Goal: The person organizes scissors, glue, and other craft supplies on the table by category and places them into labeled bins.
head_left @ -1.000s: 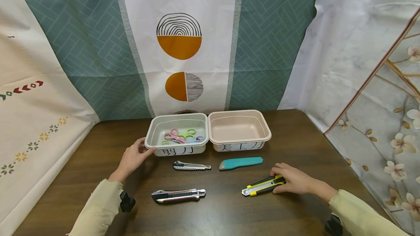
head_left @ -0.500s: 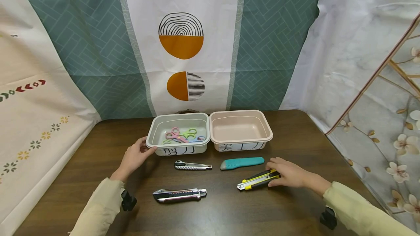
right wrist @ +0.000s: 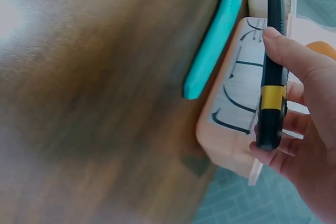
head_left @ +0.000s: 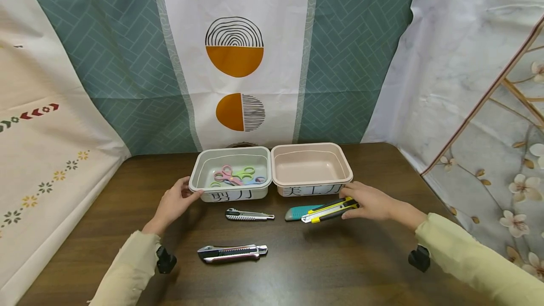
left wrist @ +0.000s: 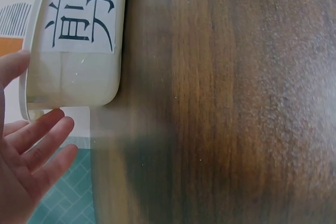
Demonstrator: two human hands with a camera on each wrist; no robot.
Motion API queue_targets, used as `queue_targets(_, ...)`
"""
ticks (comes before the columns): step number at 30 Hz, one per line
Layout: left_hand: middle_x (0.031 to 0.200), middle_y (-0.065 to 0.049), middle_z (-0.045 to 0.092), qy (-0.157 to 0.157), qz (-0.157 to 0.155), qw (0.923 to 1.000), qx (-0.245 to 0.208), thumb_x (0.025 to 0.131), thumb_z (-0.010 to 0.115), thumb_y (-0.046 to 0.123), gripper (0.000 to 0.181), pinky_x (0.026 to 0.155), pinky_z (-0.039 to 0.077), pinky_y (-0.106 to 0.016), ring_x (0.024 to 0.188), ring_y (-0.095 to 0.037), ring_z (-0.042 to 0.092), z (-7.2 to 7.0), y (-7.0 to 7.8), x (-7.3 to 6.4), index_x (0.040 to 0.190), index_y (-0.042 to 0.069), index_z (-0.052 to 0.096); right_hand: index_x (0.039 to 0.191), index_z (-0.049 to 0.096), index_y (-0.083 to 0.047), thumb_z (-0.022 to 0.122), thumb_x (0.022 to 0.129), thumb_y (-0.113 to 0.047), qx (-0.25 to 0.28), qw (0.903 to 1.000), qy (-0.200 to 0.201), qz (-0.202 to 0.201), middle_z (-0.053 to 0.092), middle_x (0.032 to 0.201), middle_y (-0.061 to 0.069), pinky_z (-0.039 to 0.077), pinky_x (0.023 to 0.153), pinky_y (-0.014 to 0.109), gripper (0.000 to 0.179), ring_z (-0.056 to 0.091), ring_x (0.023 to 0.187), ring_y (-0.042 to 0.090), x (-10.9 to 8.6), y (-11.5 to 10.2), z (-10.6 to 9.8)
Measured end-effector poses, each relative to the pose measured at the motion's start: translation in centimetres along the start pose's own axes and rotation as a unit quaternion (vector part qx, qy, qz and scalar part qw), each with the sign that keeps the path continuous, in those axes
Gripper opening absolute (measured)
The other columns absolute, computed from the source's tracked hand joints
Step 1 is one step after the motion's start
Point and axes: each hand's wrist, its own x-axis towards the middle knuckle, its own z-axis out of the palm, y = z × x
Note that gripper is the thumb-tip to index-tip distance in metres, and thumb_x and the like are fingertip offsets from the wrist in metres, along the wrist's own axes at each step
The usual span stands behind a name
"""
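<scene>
The right hand (head_left: 369,202) grips a yellow-and-black utility knife (head_left: 329,209) lifted above the table, just before the pink tray (head_left: 312,183) (labelled 美工刀). The left hand (head_left: 172,204), fingers relaxed, touches the grey tray (head_left: 199,174) labelled 剪刀.

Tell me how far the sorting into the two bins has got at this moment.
Done: the scissors lie in the grey bin, which the left hand touches. In hand: the right hand holds the yellow-black knife off the table before the pink bin, which holds nothing yet. Left: the teal knife, the small silver knife and the larger silver knife.
</scene>
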Motion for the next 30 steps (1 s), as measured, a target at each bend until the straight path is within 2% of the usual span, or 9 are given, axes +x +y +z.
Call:
queue_targets(10, 0.103, -0.023, 0.061, 0.006, 0.012, 0.9999, 0.006, 0.083, 0.064, 0.034, 0.063, 0.078, 0.047, -0.045, 0.092, -0.032, 0.061, 0.0, 0.1, 0.0, 0.127, -0.005, 0.041, 0.105, 0.059, -0.012, 0.07, 0.075, -0.042, -0.01, 0.9999, 0.002, 0.006, 0.051, 0.096, -0.007, 0.043, 0.072, 0.03, 0.043, 0.045, 0.086, 0.009, 1.4, 0.0, -1.9)
queue_targets(17, 0.103, -0.022, 0.061, 0.007, 0.013, 0.9998, 0.012, 0.083, 0.064, 0.034, 0.063, 0.079, 0.046, -0.046, 0.091, -0.032, 0.061, 0.0, -0.1, 0.1, 0.127, -0.005, 0.041, 0.101, 0.059, -0.013, 0.07, 0.075, -0.043, -0.023, 0.9995, 0.017, 0.009, 0.051, 0.091, -0.008, 0.04, 0.07, 0.029, 0.041, 0.044, 0.083, 0.01, 2.6, 0.2, -3.2)
queue_targets(23, 0.104, -0.022, 0.061, 0.005, 0.012, 0.9998, 0.013, 0.083, 0.064, 0.037, 0.064, 0.08, 0.046, -0.046, 0.091, -0.031, 0.061, 0.0, -0.3, 0.1, 0.127, -0.004, 0.041, 0.099, 0.06, -0.009, 0.072, 0.075, -0.037, -0.037, 0.9989, 0.025, 0.015, 0.052, 0.089, -0.005, 0.039, 0.07, 0.03, 0.039, 0.045, 0.082, 0.013, 3.9, 0.5, -4.2)
queue_targets(30, 0.104, -0.022, 0.061, 0.007, 0.012, 0.9999, 0.009, 0.083, 0.064, 0.035, 0.064, 0.081, 0.046, -0.046, 0.092, -0.031, 0.061, 0.1, -0.3, 0.2, 0.127, -0.005, 0.041, 0.098, 0.061, -0.008, 0.071, 0.075, -0.037, -0.053, 0.9976, 0.036, 0.027, 0.052, 0.086, -0.004, 0.038, 0.068, 0.03, 0.038, 0.045, 0.078, 0.013, 5.4, 1.5, -4.5)
